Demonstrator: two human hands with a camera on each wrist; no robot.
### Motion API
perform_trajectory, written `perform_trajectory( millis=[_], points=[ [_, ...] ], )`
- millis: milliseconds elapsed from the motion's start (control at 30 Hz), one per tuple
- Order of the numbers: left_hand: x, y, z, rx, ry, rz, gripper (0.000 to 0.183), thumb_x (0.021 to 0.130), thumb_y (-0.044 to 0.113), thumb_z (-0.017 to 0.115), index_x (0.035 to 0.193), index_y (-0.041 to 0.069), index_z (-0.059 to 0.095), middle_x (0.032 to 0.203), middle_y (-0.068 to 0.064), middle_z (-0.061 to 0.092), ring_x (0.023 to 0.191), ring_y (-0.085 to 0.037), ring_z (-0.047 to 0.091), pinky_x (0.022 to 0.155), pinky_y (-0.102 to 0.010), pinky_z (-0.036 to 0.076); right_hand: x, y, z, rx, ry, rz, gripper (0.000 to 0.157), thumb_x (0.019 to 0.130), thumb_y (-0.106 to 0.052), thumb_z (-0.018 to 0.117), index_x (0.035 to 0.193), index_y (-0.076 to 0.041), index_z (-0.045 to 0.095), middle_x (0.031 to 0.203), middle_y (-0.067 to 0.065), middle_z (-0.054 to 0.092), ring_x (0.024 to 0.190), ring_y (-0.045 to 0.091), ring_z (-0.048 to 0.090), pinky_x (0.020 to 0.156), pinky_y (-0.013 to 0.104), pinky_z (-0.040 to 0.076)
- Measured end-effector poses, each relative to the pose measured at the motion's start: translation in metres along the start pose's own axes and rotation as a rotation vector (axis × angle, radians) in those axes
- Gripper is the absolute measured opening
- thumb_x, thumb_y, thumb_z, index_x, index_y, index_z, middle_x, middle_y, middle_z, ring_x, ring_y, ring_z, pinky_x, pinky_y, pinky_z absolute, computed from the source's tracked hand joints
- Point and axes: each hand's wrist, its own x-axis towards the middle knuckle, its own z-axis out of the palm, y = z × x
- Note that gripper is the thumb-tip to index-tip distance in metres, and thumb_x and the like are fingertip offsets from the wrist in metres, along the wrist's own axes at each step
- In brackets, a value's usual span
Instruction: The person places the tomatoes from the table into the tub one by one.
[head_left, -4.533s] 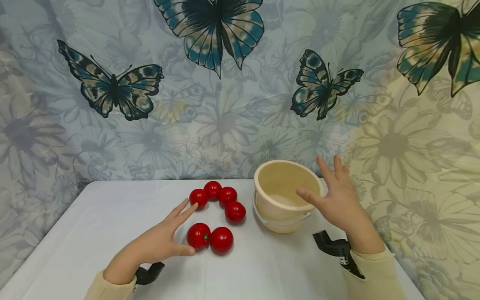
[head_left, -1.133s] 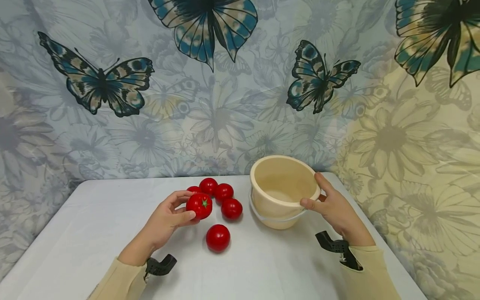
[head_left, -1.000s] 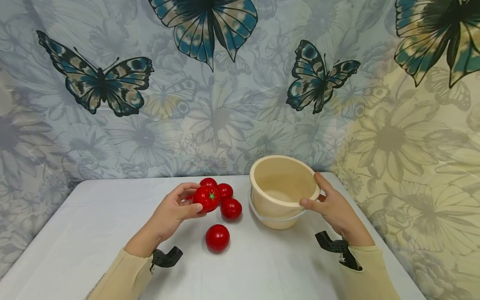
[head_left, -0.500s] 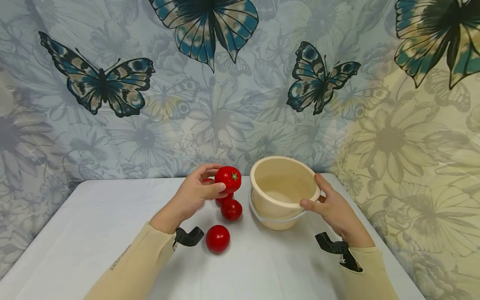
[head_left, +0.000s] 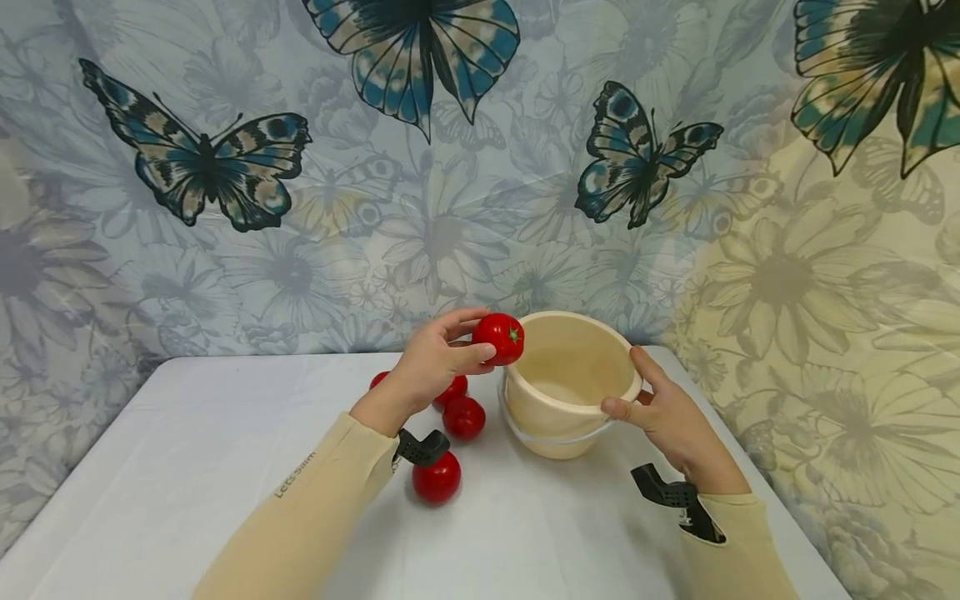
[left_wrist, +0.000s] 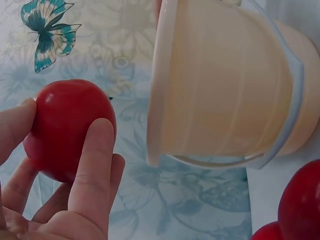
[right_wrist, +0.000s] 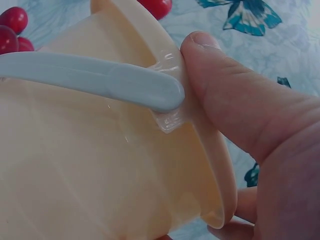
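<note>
The tomato (head_left: 498, 337), pinched by the left fingers (left_wrist: 93, 170), has moved close to the bucket rim (head_left: 558, 404), which right fingers (head_left: 648, 368) grip.

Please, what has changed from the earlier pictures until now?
The left grip took a round red green-stemmed tomato and carried it up and rightward, toward the round cream plastic bucket. The right grip took hold of its rim. The bucket and other visible tomatoes stayed put.
</note>
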Motion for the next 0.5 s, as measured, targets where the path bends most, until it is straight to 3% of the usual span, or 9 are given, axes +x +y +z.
perform_trajectory(
  millis=[267, 500],
  points=[
    [0.009, -0.004, 0.016, 0.019, -0.001, -0.02, 0.052, 0.091, 0.004, 0.073, 0.14, 0.013, 0.057, 0.134, -0.01, 0.056, 0.111, -0.028, 0.063, 0.084, -0.039, 0.058, 0.0, 0.001, 0.0, 0.001, 0.003, -0.012, 0.101, 0.092, -0.022, 0.075, 0.16, -0.014, 0.0, 0.164, 0.008, -0.006, 0.141, 0.041, 0.03, 0.092, 0.018, 0.046],
    [0.014, -0.006, 0.024, 0.029, -0.013, -0.019, 0.052, 0.091, 0.004, 0.072, 0.141, 0.013, 0.057, 0.135, -0.01, 0.055, 0.112, -0.028, 0.063, 0.083, -0.04, 0.058, -0.002, -0.001, 0.0, -0.028, 0.007, -0.007, 0.1, 0.093, -0.023, 0.074, 0.16, -0.014, 0.001, 0.164, 0.009, -0.005, 0.14, 0.041, 0.033, 0.097, 0.027, 0.045]
  ],
)
